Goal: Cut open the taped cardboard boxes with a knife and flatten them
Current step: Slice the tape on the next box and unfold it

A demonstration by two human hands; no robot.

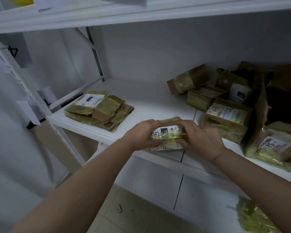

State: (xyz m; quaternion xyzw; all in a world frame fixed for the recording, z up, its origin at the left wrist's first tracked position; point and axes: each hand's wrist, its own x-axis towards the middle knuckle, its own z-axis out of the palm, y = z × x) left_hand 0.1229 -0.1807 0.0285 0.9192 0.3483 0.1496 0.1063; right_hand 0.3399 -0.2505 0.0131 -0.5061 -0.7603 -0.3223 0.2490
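Both of my forearms are reaching up from the bottom of the view toward the front edge of the white shelf [158, 98]. My left hand [141, 135] is gripping the left end of a small taped cardboard box [168, 133], its fingers curling over the top. My right hand [200, 138] is grasping the right end of that box, thumb and fingers wrapping round it. I am holding the box at the shelf's front edge, about midway along it; its white shipping label [166, 132] is facing up under yellowish tape. Whether the box is resting on the shelf or lifted just off it I cannot tell.

Near the front left corner of the shelf a stack of flattened boxes [99, 110] is lying, with a white label on the top one. Toward the right end of the shelf a cluster of unopened taped boxes [225, 115] is sitting, some stacked and some tilted, reaching back toward the rear wall. At the far right a larger torn-open carton [275, 105] is standing, with another labelled parcel [275, 148] in front of it near the front edge. Down at the bottom right, below the shelf, a crumpled wad of yellowish tape [254, 217] is showing, blurred.
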